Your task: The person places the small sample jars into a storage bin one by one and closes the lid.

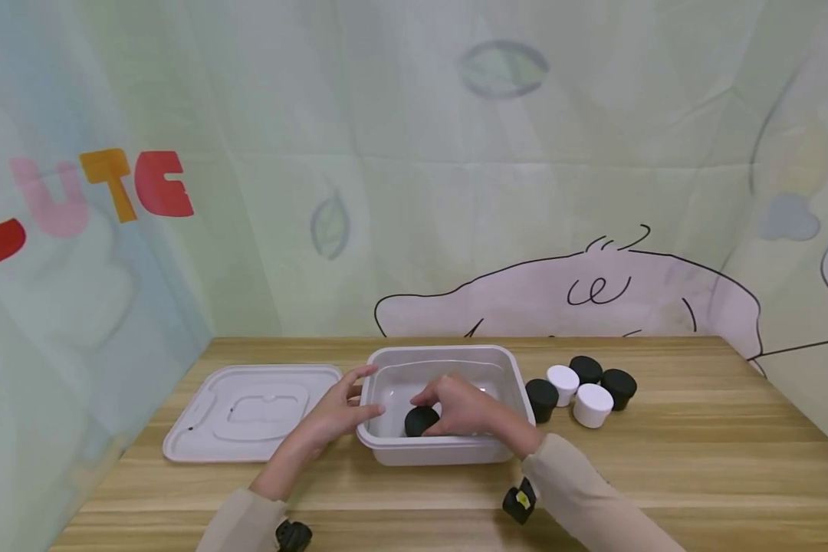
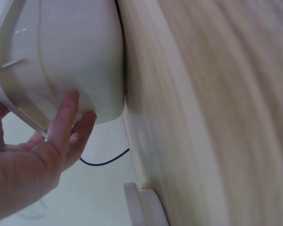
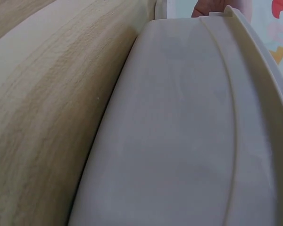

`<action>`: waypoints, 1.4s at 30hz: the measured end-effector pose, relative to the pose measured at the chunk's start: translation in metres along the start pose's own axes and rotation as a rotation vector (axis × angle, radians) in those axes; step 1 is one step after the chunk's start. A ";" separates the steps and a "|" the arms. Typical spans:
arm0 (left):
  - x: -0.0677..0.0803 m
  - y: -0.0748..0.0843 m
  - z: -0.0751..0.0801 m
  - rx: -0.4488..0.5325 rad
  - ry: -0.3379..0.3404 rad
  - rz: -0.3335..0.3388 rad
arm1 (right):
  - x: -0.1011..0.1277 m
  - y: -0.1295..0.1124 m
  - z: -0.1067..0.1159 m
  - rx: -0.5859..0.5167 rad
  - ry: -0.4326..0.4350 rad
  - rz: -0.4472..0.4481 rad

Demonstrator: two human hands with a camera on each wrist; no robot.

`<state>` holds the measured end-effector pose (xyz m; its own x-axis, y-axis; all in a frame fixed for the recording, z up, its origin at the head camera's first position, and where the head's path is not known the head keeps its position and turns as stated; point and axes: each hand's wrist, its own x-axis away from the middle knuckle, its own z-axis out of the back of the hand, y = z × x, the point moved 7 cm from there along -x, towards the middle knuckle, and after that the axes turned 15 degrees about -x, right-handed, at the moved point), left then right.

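Black jar sits on the floor of the white tub, near its front wall, with the right hand curled over it and gripping it from above and the side. It looks like a small, squat plastic pot: probably light and rigid, with a smooth, somewhat slippery wall, so a pinch across its width or around the cap should hold it best. The tub is thin, pale plastic, likely light enough to slide on the desk; the left hand steadies it at the left rim, thumb and fingers pinching the corner wall, as the left wrist view shows.

Around it, the tub's lid lies flat to the left, just beside the tub. To the right stand five more jars in a close cluster, three black and two white. The tub's walls hem in the right hand; the cluster stands near the right forearm.
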<state>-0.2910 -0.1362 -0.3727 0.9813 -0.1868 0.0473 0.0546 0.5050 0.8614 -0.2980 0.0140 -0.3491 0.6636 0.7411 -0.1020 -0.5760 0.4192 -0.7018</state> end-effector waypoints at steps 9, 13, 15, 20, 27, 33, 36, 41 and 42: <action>0.001 -0.001 0.000 0.001 0.008 0.005 | 0.016 -0.004 0.025 -0.104 0.048 0.000; 0.001 -0.002 0.001 0.007 0.011 0.004 | 0.029 -0.007 0.047 -0.096 0.095 0.019; 0.001 -0.002 0.001 0.007 0.011 0.006 | 0.035 -0.006 0.057 -0.094 0.117 0.014; 0.003 -0.003 0.002 0.004 0.002 0.012 | 0.051 0.002 0.083 -0.113 0.170 -0.036; 0.003 -0.002 0.002 0.002 0.001 0.019 | 0.079 0.018 0.118 -0.095 0.261 -0.055; 0.000 -0.002 0.001 0.005 0.005 0.020 | 0.106 0.034 0.135 -0.081 0.307 -0.079; 0.000 -0.001 0.001 0.008 0.002 0.014 | 0.119 0.041 0.141 -0.068 0.319 -0.110; -0.001 0.000 0.000 0.006 -0.007 0.004 | 0.138 0.057 0.147 -0.046 0.352 -0.165; -0.001 0.000 0.000 0.005 -0.008 0.003 | 0.141 0.060 0.148 -0.043 0.356 -0.167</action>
<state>-0.2918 -0.1360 -0.3732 0.9799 -0.1922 0.0539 0.0507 0.5010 0.8640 -0.3091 0.2213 -0.3015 0.8750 0.4329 -0.2165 -0.4303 0.4911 -0.7574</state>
